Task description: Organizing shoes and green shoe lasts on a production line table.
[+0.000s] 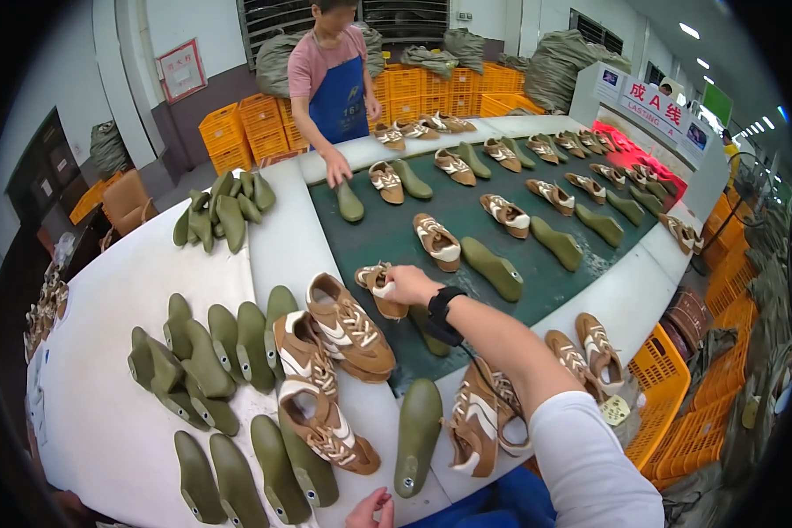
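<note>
My right hand (pixel 411 286) is closed on a brown and white sneaker (pixel 380 289) at the near left end of the green conveyor belt (pixel 370 236). Below my right wrist, a green shoe last (pixel 430 329) lies partly hidden on the belt. My left hand (pixel 372 510) shows only in part at the lower edge, fingers loosely curled and holding nothing. Nearest to it is another green last (pixel 418 437) on the white tabletop (pixel 106 352). Brown sneakers (pixel 330 427) stand to its left, and a pair of sneakers (pixel 475 418) stands to its right.
Green lasts (pixel 189 361) lie in groups on the left table. Sneakers and lasts line the belt. Across it, a co-worker's hand (pixel 336 165) touches a last (pixel 350 202). Another sneaker pair (pixel 600 348) stands at the right edge beside an orange crate (pixel 660 387). Crates (pixel 223 128) stack behind.
</note>
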`<state>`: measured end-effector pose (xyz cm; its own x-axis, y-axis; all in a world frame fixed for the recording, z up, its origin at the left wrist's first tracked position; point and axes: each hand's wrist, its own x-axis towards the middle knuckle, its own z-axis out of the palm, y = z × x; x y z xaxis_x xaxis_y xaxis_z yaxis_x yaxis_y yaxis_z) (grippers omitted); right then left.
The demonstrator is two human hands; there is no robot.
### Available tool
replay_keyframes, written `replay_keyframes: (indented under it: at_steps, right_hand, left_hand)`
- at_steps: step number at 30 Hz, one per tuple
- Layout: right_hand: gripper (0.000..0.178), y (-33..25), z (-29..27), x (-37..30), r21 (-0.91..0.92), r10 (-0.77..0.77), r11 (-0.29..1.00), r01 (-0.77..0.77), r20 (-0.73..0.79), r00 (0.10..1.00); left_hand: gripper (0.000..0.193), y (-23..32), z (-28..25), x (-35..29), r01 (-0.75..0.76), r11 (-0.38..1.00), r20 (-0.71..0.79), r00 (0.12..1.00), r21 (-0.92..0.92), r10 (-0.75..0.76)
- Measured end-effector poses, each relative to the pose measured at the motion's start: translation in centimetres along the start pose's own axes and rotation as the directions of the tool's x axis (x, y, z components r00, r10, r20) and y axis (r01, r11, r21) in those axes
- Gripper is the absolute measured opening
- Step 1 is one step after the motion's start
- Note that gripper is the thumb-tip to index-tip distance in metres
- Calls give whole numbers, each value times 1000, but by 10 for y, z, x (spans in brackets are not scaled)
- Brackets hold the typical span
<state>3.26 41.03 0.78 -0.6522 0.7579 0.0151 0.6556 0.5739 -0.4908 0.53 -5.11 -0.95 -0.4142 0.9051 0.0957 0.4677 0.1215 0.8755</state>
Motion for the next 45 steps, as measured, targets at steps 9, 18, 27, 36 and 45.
replay_keyframes:
  at_steps: [9, 18, 27, 36, 45]
  right_hand:
    - [39, 5, 25, 16, 19, 96, 995, -96, -27, 995]
    - [39, 53, 13, -42, -471, 255, 879, -78, 326, 911]
    - [67, -43, 6, -23, 440, 146, 846, -303, 355, 923]
    - [68, -63, 60, -45, 539, 45, 744, -394, 548, 835]
    - [45, -51, 76, -34, 613, -23, 738, -281, 440, 898]
  left_hand:
    - [27, -1, -2, 13, 20, 1000, -25, 999, 23, -19]
    - [23, 4, -4, 12, -33, 999, -49, 998, 39, 35]
    - [71, 50, -97, 77, -212, 810, 0, 967, 546, 253]
    - [74, -40, -112, 193, -59, 612, 184, 972, 789, -143]
    - [35, -99, -121, 301, 176, 980, -159, 974, 94, -159]
